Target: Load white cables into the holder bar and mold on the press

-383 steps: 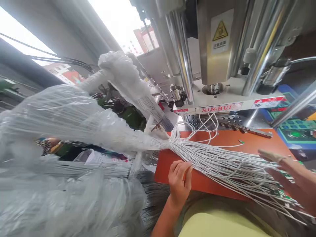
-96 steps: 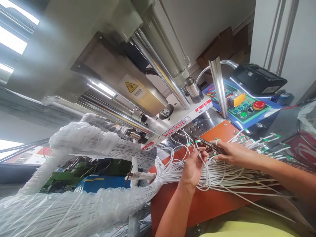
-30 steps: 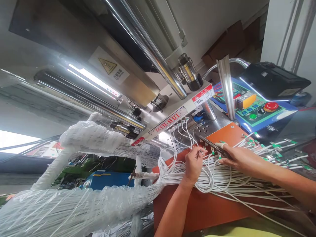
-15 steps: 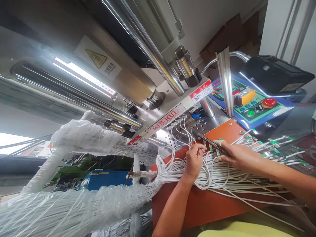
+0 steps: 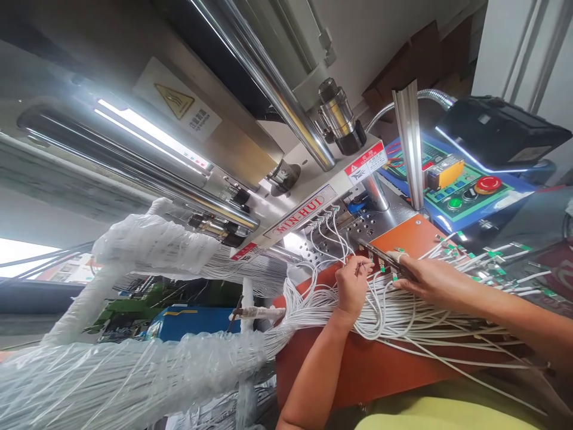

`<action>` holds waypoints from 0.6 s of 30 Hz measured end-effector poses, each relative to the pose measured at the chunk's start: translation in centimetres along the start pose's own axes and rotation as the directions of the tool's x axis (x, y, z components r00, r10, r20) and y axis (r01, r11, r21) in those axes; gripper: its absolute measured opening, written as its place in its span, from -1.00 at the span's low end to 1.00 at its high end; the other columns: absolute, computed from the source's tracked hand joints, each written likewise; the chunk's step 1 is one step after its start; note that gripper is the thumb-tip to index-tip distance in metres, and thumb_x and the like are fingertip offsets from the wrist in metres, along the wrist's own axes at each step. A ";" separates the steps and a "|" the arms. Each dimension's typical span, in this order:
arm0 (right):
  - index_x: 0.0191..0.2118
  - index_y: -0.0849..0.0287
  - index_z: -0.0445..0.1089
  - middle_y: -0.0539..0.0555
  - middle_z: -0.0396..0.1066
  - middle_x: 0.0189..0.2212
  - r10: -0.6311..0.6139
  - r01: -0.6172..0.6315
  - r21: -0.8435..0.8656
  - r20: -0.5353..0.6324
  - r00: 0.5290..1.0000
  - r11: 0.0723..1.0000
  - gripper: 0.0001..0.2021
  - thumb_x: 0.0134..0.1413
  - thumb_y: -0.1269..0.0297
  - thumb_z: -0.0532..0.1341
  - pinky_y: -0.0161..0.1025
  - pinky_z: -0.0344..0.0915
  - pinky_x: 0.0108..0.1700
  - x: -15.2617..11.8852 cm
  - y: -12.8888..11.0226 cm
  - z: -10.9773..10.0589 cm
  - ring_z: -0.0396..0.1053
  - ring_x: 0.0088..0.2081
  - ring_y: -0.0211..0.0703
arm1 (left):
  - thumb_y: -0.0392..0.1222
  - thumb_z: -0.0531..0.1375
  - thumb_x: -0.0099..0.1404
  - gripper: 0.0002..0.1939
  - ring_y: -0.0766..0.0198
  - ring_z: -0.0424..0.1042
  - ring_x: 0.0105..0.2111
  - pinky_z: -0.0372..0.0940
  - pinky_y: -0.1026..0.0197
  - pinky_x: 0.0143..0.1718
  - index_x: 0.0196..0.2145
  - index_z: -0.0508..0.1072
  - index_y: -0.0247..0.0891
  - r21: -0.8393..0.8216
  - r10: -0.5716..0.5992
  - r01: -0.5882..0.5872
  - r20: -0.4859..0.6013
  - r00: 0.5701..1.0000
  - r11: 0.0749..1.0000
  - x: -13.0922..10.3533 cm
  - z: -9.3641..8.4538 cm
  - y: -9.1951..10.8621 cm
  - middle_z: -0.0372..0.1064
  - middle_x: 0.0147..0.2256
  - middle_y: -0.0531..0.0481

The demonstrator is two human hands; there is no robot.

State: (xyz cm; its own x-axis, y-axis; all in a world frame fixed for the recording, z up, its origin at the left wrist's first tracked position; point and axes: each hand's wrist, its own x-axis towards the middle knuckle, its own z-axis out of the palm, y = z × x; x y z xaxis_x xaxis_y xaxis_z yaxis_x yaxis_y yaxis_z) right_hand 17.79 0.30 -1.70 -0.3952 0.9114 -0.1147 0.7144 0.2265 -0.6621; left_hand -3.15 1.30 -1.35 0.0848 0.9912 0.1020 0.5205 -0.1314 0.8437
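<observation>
A thick bundle of thin white cables [image 5: 430,316] lies across an orange work board [image 5: 380,370], each cable ending in a small green circuit board tip. My left hand [image 5: 352,286] pinches one cable near its tip, at the board's far edge. My right hand [image 5: 425,278] rests on the bundle and holds a dark metal strip [image 5: 380,255] that carries several green tips. A few cables [image 5: 329,230] loop up into the mould plate under the white machine head [image 5: 308,209] marked MIN-HUI.
The cables run left into plastic-wrapped bundles [image 5: 147,376] draped over a white rack [image 5: 152,245]. Chrome press columns [image 5: 277,89] rise overhead. At the right are an aluminium rail [image 5: 409,143], a blue control panel [image 5: 465,191] with a red stop button, and a black box [image 5: 496,134].
Over the last second my left hand has stayed at the cable tips beside the strip, shifting only slightly. My right hand keeps the strip in place. The view has tilted a little.
</observation>
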 end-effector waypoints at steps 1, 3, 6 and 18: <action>0.16 0.05 0.22 0.09 0.51 -0.36 0.003 -0.003 0.001 0.010 1.000 1.000 -0.54 0.18 0.03 0.12 -0.26 0.15 -0.37 0.0 0.0 0.0 0.48 -0.32 0.03 | -0.32 0.12 0.33 -0.85 0.28 0.53 -0.35 0.41 0.26 -0.28 -0.26 0.50 -0.23 0.016 0.017 -0.017 -0.002 1.000 1.000 0.1 -0.2 0.1 0.54 -0.35 -0.02; 0.20 0.04 0.19 0.11 0.52 -0.32 0.014 -0.014 0.012 0.019 1.000 1.000 -0.51 0.19 0.03 0.10 -0.25 0.17 -0.35 0.0 -0.1 -0.1 0.49 -0.28 0.05 | -0.33 0.16 0.30 -0.86 0.23 0.51 -0.23 0.40 0.17 -0.14 -0.27 0.53 -0.23 0.069 0.101 -0.100 -0.009 0.995 0.993 0.4 -0.8 0.7 0.54 -0.29 -0.05; 0.22 0.06 0.16 0.12 0.52 -0.30 0.026 -0.027 0.046 0.037 0.999 0.999 -0.50 0.21 0.03 0.06 -0.23 0.18 -0.35 -0.1 -0.2 -0.2 0.48 -0.27 0.07 | -0.32 0.18 0.29 -0.85 0.14 0.40 0.02 0.27 0.03 0.11 -0.24 0.55 -0.20 0.082 0.218 -0.219 0.028 0.976 0.972 0.6 -2.3 2.2 0.52 -0.12 -0.09; 0.13 0.05 0.20 0.11 0.49 -0.31 0.023 -0.029 0.106 0.060 0.998 0.994 -0.57 0.22 0.00 0.04 -0.22 0.18 -0.33 -0.1 -0.1 -0.3 0.45 -0.29 0.03 | -0.15 0.08 0.41 -0.70 0.12 0.30 0.14 0.15 0.00 0.23 0.03 0.48 -0.19 -0.020 0.128 -0.127 0.085 0.988 0.992 0.7 -2.7 3.9 0.43 0.05 -0.11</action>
State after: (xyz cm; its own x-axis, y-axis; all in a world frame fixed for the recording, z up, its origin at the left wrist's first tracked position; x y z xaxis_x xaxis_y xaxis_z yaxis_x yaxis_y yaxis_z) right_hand 17.89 0.29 -1.38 -0.4128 0.8941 -0.1736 0.6606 0.1626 -0.7330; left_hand -3.39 1.53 3.41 0.2231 0.9610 0.1637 0.4885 -0.2555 0.8343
